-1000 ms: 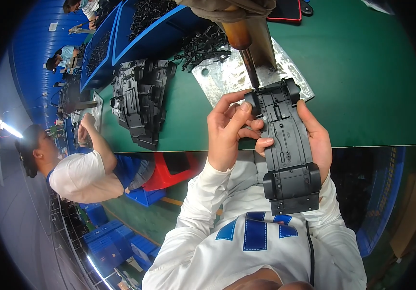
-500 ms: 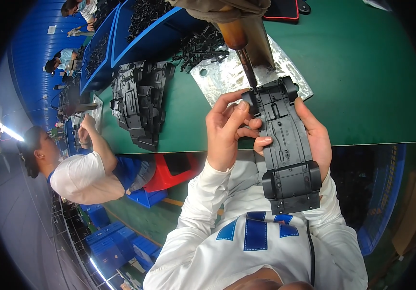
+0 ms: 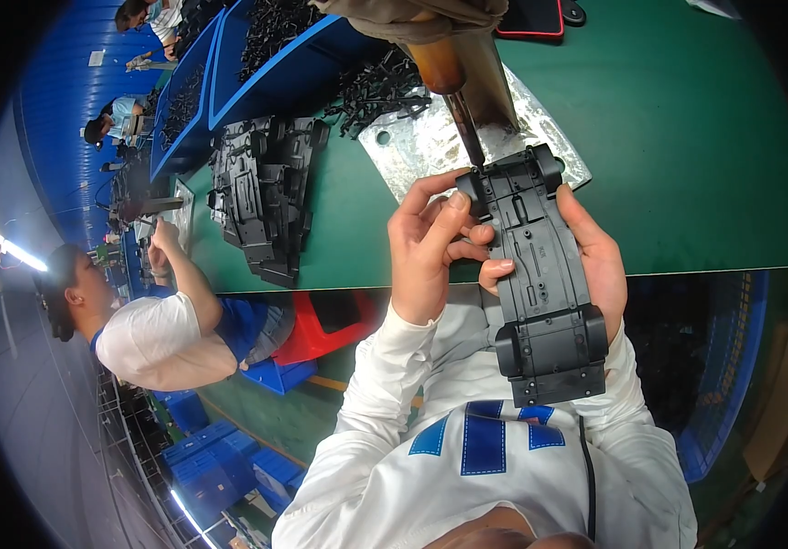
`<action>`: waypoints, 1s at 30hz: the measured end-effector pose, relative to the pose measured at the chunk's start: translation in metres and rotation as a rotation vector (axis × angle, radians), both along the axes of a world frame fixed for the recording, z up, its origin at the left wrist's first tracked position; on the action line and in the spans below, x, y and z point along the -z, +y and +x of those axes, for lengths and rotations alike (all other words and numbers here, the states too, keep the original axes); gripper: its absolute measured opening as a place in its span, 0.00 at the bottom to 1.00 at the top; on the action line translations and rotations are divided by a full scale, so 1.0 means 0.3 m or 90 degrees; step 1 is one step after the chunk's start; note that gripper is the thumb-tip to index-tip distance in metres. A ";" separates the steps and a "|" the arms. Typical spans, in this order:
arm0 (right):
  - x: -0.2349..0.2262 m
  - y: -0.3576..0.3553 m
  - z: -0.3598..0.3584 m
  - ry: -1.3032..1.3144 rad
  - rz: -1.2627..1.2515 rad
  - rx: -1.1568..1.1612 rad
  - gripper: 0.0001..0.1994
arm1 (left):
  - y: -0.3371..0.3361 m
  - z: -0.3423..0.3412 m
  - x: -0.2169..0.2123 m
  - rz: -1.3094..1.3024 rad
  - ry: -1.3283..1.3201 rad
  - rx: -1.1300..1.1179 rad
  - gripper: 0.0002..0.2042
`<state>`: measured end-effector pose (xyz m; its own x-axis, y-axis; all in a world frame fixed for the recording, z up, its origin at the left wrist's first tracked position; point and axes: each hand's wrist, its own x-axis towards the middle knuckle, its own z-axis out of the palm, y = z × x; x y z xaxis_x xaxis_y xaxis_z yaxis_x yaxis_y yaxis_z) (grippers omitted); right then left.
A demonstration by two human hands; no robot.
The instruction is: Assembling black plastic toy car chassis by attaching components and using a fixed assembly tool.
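A long black plastic toy-car chassis [image 3: 540,261] with rounded wheel arches lies tilted between my hands, its far end over a shiny metal plate [image 3: 394,157]. My right hand [image 3: 595,252] is wrapped round its right side, with some fingertips showing at its left edge. My left hand [image 3: 435,229] is closed at the far left corner, thumb and fingers against the wheel arch; whether a small part is also pinched there is hidden. The dark metal tip of a fixed upright tool [image 3: 467,128] reaches down to the chassis's far left corner.
More black chassis [image 3: 266,192] are stacked on the green table [image 3: 687,165] at left. Loose small black parts [image 3: 380,91] lie by blue bins [image 3: 293,69]. A co-worker [image 3: 156,339] sits at left beside a red stool [image 3: 330,334]. A blue crate [image 3: 733,366] stands at lower right.
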<state>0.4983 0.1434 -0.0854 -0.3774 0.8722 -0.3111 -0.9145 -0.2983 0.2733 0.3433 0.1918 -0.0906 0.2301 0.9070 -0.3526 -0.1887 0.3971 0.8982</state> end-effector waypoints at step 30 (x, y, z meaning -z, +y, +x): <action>0.035 -0.003 0.001 0.054 0.039 0.009 0.27 | 0.000 0.005 -0.002 0.004 -0.011 0.000 0.19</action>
